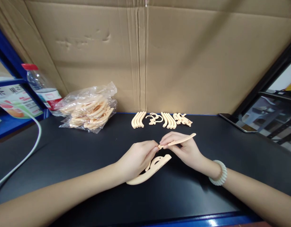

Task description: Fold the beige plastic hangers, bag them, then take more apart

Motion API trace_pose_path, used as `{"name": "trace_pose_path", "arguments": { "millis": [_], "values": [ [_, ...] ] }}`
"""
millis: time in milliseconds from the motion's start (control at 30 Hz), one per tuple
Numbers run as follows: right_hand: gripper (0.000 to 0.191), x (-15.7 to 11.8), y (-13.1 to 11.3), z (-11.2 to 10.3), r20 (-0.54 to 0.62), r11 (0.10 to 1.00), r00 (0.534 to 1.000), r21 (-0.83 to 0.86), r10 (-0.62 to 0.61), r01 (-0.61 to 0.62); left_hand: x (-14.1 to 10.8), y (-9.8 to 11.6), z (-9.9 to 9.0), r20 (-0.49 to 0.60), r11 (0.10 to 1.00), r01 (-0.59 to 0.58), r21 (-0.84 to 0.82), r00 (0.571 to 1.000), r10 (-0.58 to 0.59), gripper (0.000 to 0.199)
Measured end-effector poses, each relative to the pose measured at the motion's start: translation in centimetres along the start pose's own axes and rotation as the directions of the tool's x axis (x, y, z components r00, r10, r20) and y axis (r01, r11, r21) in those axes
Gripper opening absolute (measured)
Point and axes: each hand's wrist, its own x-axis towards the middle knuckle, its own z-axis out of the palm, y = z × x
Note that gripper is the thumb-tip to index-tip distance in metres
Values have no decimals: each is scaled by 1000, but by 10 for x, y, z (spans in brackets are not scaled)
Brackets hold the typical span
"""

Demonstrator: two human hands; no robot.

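My right hand [180, 146] is closed around a long, curved beige plastic hanger arm [183, 139], whose free end points up and to the right. Fingers pinched, my left hand [142, 156] grips a small beige plastic piece [160, 147] at the lower end of that arm; whether the two are joined I cannot tell. Below and partly behind my left hand, a larger curved hanger part [147, 176] with a hooked piece lies on the black table [107, 201].
Along the back stand two rows of hanger arms [138, 119], [168, 120], with hooks [154, 118] between them and small pieces [182, 119] at right. A clear bag of parts [90, 108], a bottle [42, 86], a white cable [34, 148] and a phone-like slab [237, 123] sit around.
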Motion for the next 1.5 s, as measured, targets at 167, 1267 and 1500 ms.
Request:
{"name": "trace_pose_path", "arguments": {
  "millis": [167, 1267, 1500],
  "values": [
    [19, -2, -3, 1, 28, 995, 996, -57, -84, 86, 0, 3, -2, 89, 999, 24, -22, 996, -22, 26],
    [57, 17, 95, -92, -431, 825, 817, -238, 383, -512, 14, -11, -3, 343, 203, 437, -876, 862, -374, 10],
    [37, 10, 113, -116, -512, 714, 759, -342, 403, -611, 13, -17, -4, 356, 83, 426, -901, 836, -419, 13]
  ]
}}
